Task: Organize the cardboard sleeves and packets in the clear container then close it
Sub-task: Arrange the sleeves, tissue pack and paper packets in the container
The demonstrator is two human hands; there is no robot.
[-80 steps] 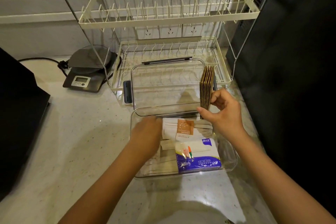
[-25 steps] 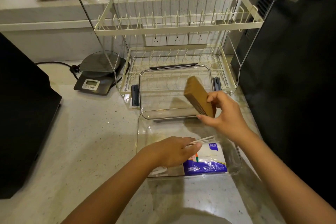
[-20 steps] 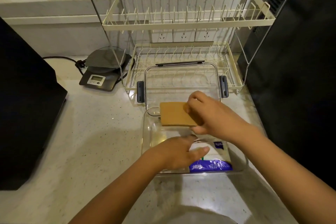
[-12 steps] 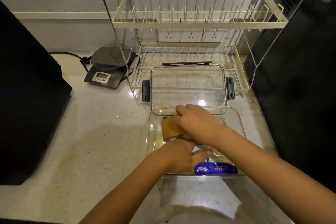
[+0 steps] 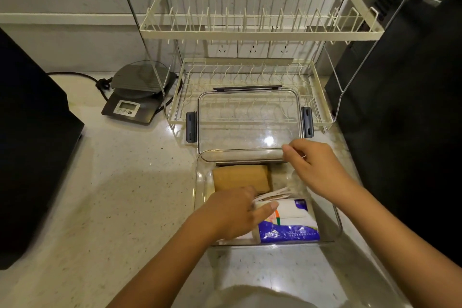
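Countertop container (image 5: 200, 190) (sleeves (image 5: 241, 177), packets (image 5: 287, 220))

Counts, head view. One container (image 5: 200, 197) is sitting on one counter (image 5: 120, 182). One lid (image 5: 250, 120) is leaning behind it, carrying three latches: left (image 5: 191, 127), right (image 5: 307, 122), top (image 5: 247, 88). Inside are lying one sleeve stack (image 5: 241, 177), individual sleeves not countable, one tissue pack (image 5: 290, 222), and several white packets (image 5: 273, 195), exact number unclear. Two hands are showing: left hand (image 5: 230, 215), right hand (image 5: 315, 167). One rack (image 5: 260, 32) is standing with two tiers. One scale (image 5: 135, 97). Three sockets (image 5: 252, 49).
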